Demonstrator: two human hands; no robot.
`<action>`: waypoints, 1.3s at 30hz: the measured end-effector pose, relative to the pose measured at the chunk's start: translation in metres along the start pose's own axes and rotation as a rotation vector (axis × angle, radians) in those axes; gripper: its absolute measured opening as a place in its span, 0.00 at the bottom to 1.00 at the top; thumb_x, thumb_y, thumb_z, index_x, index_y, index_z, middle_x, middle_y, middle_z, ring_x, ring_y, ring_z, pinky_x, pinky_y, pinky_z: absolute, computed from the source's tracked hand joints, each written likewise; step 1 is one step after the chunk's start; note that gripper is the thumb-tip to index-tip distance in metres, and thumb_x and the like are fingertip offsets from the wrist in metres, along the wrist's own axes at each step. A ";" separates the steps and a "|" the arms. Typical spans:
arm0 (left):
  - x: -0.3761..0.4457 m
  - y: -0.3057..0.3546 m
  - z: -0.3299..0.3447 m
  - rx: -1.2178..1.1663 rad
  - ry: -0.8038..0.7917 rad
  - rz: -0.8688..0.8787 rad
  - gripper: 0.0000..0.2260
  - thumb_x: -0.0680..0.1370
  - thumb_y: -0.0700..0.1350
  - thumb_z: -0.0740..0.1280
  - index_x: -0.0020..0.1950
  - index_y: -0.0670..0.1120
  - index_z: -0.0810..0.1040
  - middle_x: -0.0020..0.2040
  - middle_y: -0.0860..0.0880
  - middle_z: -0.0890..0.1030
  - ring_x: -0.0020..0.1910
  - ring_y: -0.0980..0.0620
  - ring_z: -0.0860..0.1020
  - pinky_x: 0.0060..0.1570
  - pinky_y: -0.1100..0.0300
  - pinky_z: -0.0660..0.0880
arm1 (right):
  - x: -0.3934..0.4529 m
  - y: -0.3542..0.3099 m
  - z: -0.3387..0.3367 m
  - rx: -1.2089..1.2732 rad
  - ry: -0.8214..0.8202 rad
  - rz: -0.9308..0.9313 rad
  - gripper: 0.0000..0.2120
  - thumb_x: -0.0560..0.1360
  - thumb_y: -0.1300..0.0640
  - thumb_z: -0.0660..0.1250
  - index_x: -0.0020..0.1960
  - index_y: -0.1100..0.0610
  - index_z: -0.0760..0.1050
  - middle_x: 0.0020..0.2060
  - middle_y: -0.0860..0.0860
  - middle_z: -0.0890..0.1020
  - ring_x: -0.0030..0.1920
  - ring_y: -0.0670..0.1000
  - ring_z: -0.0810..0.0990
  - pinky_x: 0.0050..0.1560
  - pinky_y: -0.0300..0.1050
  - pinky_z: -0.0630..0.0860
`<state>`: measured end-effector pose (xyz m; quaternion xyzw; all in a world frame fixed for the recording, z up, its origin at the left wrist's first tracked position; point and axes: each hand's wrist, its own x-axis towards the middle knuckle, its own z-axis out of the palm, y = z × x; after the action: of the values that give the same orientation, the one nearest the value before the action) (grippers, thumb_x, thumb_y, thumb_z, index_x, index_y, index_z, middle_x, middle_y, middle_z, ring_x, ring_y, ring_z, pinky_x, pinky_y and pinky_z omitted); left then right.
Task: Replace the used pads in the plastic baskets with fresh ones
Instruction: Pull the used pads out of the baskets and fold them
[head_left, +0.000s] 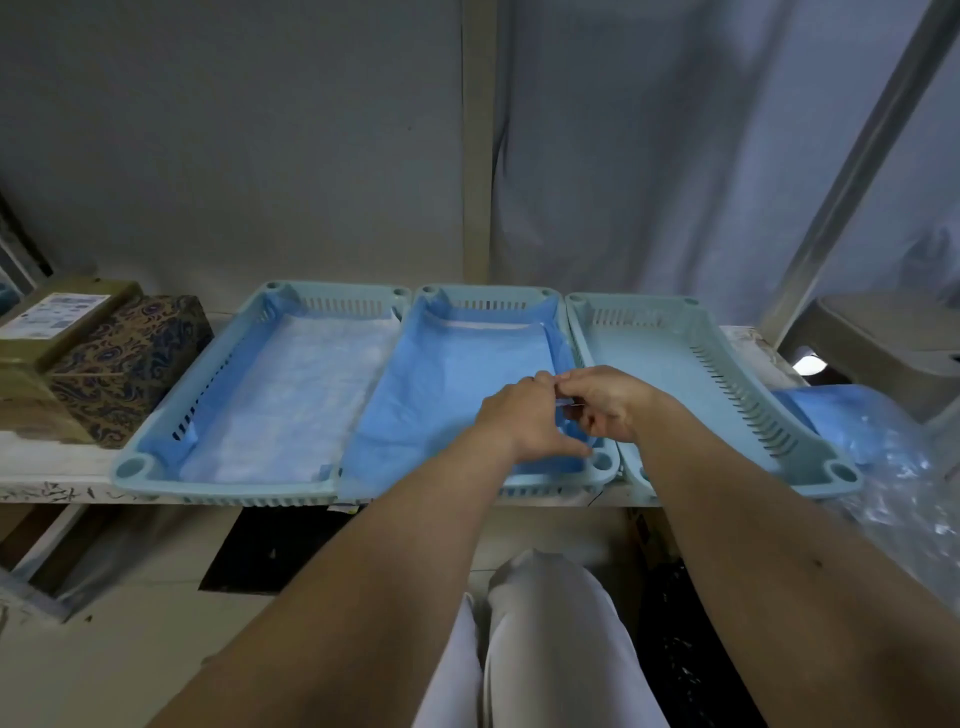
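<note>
Three pale teal plastic baskets sat side by side along the front edge of the bench (47, 470). The left basket (156, 457) held a pad (291, 395) lying white side up, its blue edges turned up against the walls. The middle basket (602, 461) held a blue pad (447, 384) whose near left corner hung over the basket's front rim. The right basket (831, 467) was bare inside.

Both hands met over the near right part of the middle basket. The left hand (524, 421) had its fingers curled and its thumb down near the pad's right edge; the right hand (605, 402) was curled too, fingertips touching the left's. They seemed to pinch something small between them, but I could not tell what it was.

Two boxes stood at the bench's left end, a patterned box (130, 358) and an olive box (57, 322). At the right end lay a clear plastic pack of blue pads (852, 421)
</note>
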<state>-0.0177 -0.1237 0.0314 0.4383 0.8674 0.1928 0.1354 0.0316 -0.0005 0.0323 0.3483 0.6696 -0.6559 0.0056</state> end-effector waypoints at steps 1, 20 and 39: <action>0.006 0.001 0.003 0.008 0.070 -0.034 0.24 0.71 0.54 0.71 0.60 0.45 0.68 0.56 0.47 0.76 0.55 0.46 0.76 0.49 0.52 0.75 | 0.002 -0.002 0.002 0.005 0.017 -0.001 0.07 0.75 0.62 0.63 0.40 0.56 0.76 0.32 0.51 0.77 0.28 0.45 0.71 0.29 0.38 0.61; 0.084 -0.078 0.003 -0.226 0.238 -0.486 0.12 0.80 0.42 0.58 0.59 0.43 0.77 0.59 0.43 0.78 0.59 0.41 0.75 0.53 0.56 0.72 | 0.155 -0.023 0.010 -0.557 0.485 -0.088 0.16 0.79 0.68 0.53 0.62 0.64 0.74 0.62 0.58 0.77 0.64 0.56 0.74 0.55 0.36 0.72; 0.105 -0.099 0.011 -0.280 0.130 -0.450 0.06 0.79 0.43 0.60 0.47 0.44 0.76 0.42 0.48 0.77 0.44 0.45 0.75 0.40 0.60 0.69 | 0.220 -0.036 0.016 -0.410 0.317 -0.023 0.17 0.79 0.63 0.59 0.67 0.61 0.73 0.65 0.58 0.74 0.65 0.57 0.73 0.63 0.46 0.72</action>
<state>-0.1442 -0.0895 -0.0302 0.1982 0.9148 0.3034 0.1781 -0.1596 0.0900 -0.0410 0.4310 0.7849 -0.4437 -0.0364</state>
